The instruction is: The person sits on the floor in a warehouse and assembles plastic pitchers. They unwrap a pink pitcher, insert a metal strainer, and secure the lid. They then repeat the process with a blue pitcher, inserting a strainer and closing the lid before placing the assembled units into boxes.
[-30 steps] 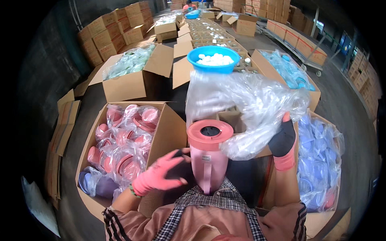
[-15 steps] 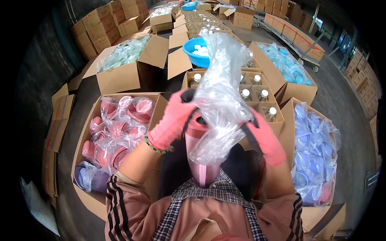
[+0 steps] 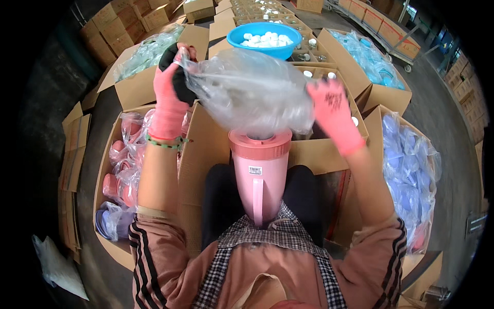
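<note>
A clear plastic bag (image 3: 252,95) is stretched sideways between my hands, its lower edge just above or against a pink jug. My left hand (image 3: 172,85), in a pink and black work glove, is closed on the bag's left corner. At the bag's right end my right hand (image 3: 333,110), gloved the same way, grips it, fingertips partly hidden. Between my thighs stands the pink jug (image 3: 272,185), upright, with a darker pink lid (image 3: 260,146), a white label and its handle towards me. The bag hides part of the lid's top.
A box of bagged pink jugs (image 3: 123,154) stands left, purple ones (image 3: 399,165) right. Behind are boxes with green (image 3: 149,51) and blue (image 3: 365,56) bagged things. A blue basin (image 3: 265,51) of white caps sits on a divided carton of white-capped glass bottles (image 3: 307,74).
My hands have spread apart, the left one moving up and left, pulling the bag from a hanging bundle into a wide sheet. The jug's lid and label have come into view.
</note>
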Demonstrator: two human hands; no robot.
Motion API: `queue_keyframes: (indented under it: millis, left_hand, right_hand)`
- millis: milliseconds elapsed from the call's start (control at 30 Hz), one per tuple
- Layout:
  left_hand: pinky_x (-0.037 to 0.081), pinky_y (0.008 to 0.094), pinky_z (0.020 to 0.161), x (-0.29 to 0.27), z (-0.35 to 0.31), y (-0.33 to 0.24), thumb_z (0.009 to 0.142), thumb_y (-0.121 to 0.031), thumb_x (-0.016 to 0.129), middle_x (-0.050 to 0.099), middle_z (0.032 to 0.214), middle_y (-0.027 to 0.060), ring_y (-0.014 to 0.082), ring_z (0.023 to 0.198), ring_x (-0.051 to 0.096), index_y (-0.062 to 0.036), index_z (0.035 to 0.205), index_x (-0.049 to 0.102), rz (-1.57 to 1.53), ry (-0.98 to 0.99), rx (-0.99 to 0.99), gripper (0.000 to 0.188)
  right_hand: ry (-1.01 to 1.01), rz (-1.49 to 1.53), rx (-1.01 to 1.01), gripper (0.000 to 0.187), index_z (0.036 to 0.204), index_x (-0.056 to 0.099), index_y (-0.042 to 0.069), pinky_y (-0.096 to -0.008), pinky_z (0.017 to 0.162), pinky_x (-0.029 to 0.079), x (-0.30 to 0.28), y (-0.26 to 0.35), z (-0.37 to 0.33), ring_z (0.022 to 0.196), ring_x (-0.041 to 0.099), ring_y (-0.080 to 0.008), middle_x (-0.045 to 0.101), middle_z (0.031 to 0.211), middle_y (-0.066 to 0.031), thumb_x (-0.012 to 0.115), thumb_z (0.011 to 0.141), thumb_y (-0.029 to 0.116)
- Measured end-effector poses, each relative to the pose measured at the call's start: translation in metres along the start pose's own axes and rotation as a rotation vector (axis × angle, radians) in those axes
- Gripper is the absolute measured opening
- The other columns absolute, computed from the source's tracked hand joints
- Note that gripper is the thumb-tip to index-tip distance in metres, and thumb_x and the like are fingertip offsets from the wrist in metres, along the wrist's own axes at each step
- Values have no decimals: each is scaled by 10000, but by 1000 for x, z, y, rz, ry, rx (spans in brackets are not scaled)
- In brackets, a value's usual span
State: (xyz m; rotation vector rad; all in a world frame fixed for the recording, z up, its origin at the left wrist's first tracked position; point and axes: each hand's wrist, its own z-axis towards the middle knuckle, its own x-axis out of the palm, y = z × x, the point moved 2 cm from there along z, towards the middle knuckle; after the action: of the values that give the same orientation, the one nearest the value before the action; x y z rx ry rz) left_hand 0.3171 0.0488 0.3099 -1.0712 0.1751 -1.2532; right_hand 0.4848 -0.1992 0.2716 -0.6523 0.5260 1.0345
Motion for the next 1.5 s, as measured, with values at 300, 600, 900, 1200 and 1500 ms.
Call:
queue_keyframes:
  millis: [300,600,900,1200,1500]
  left_hand:
    - [459,313,692,-105,-127,164,783,-160,521,568,830,128,276,838,554,-24,899,542,1661,444,-166,180]
    - [422,318,806,-51,-162,112,755,-36,563,566,980,173,266,919,550,53,945,526,836,-33,-156,213]
    - [402,344,617,-3,-228,88,602,-100,607,495,687,77,251,649,491,-58,750,518,1230,1190,-115,178]
    - [429,225,602,33,-274,112,848,-162,516,540,792,10,74,683,499,-30,1048,487,59,-111,-1152,242]
    - [423,280,544,13,-217,64,863,-319,430,496,622,58,177,557,496,-40,794,505,-471,-360,-1014,297]
  right_hand:
    - [607,1593,1034,345,1144,485,62,-268,697,428,181,22,-129,810,524,-134,562,975,-44,520,818,172]
    - [729,1726,787,453,1059,525,-13,-211,706,376,87,11,-114,799,431,-66,532,917,12,573,802,357]
    - [886,346,8,286,1005,567,77,-354,891,365,128,21,-150,1017,480,-302,543,1047,-165,442,749,95]
    - [-987,-2290,-1492,348,1224,402,72,-261,921,329,202,86,-162,1084,430,-141,445,1236,-49,326,895,153]
    - [-1527,-3210,-1785,211,965,567,8,-297,739,439,118,42,-109,812,551,-154,604,876,-43,516,798,127]
